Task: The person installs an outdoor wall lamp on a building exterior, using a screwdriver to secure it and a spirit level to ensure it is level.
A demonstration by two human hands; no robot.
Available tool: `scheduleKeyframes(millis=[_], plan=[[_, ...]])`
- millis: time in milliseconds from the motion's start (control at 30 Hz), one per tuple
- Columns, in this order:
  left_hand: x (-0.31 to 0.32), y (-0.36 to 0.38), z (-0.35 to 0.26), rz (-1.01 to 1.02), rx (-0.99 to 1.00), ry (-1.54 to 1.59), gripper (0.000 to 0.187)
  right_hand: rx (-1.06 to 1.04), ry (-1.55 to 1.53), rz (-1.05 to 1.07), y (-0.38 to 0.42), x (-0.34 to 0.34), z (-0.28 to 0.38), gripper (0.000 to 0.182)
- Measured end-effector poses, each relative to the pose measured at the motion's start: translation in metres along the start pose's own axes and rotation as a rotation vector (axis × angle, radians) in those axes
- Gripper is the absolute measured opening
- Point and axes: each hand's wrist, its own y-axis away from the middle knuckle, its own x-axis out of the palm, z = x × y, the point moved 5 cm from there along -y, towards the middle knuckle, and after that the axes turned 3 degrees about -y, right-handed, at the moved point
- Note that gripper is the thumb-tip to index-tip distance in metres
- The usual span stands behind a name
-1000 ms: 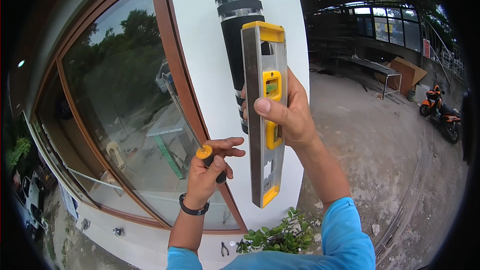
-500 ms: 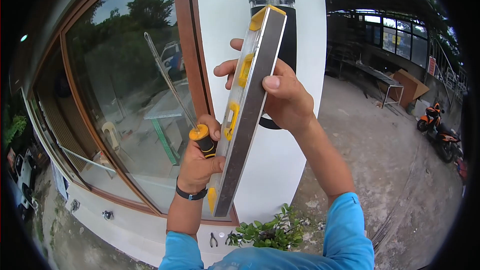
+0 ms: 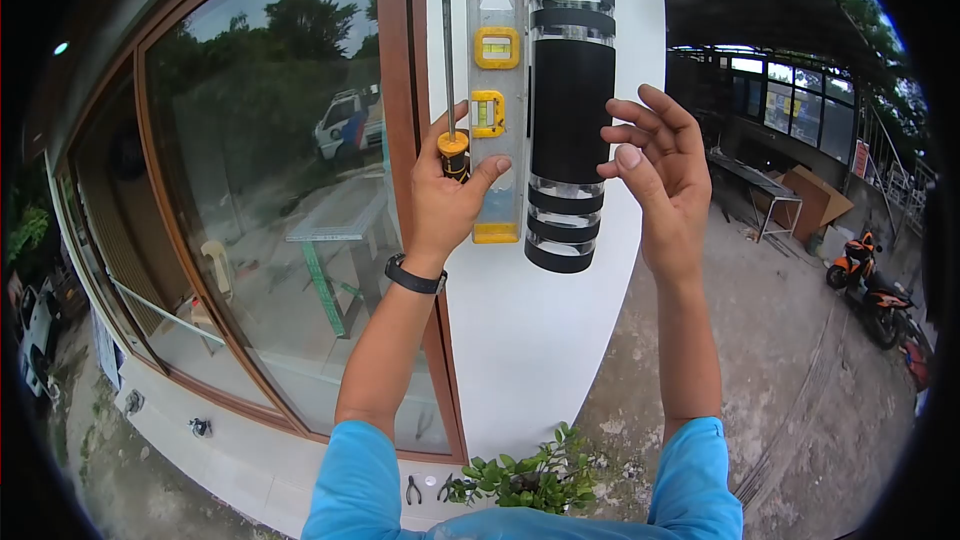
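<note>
A black cylindrical wall lamp (image 3: pixel 573 105) with clear bands at both ends stands upright on the white wall. Along its left side is a grey spirit level (image 3: pixel 496 172) with yellow ends and vial frames, held upright. My left hand (image 3: pixel 447 195) holds the level, thumb across its lower part, and also grips a screwdriver (image 3: pixel 453 145) with a yellow and black handle, its shaft pointing up. To the right of the lamp, my right hand (image 3: pixel 668 165) is raised with its fingers apart and nothing in it.
A brown-framed glass window (image 3: pixel 270 140) fills the left. Pliers (image 3: pixel 413 489) lie on the ledge below, beside a leafy plant (image 3: pixel 530 475). A table (image 3: pixel 750 178) and an orange motorcycle (image 3: pixel 868 285) stand in the yard at right.
The level has gone from tilted in both hands to upright beside the lamp. My right hand has let go of it and moved right. The screwdriver now points straight up.
</note>
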Motion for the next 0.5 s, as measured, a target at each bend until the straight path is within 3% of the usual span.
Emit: scheduleKeyframes(millis=[500], plan=[[0.004, -0.002, 0.014, 0.005, -0.081, -0.002, 0.072, 0.109, 0.042, -0.031, 0.009, -0.029, -0.014, 0.056]])
